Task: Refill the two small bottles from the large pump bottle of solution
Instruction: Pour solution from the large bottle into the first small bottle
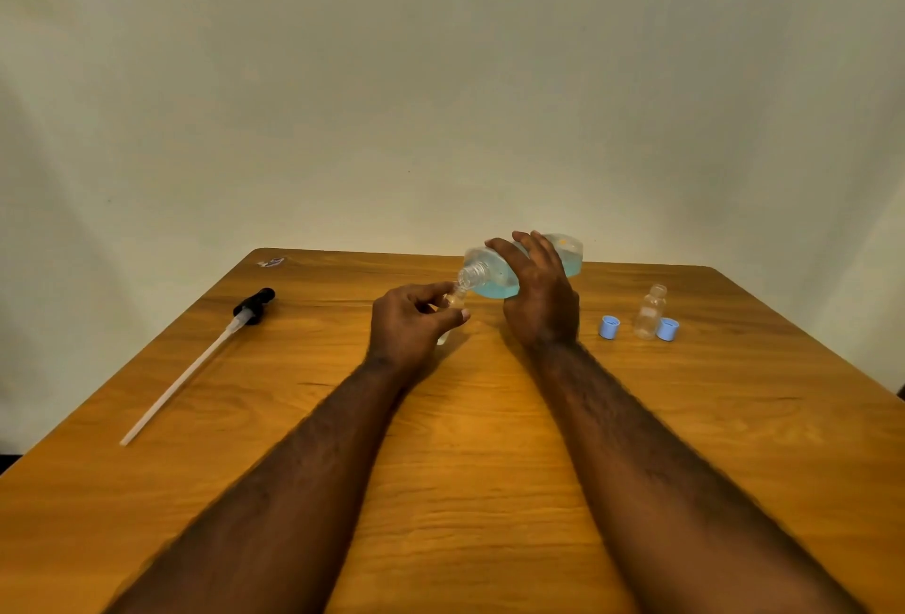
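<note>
My right hand [538,290] grips the large clear bottle [494,278] of blue solution, tipped on its side with its open neck pointing left and down. Its neck meets the mouth of a small clear bottle [454,300], which my left hand [409,324] holds tilted just above the wooden table [440,417]. Most of this small bottle is hidden by my fingers. A second small clear bottle [650,312] stands upright and uncapped at the right, with two blue caps [609,327] [668,329] beside it.
The black pump head with its long white tube [196,363] lies on the table at the left. A small scrap of wrapper [272,263] rests at the far left corner. A plain wall rises behind the table.
</note>
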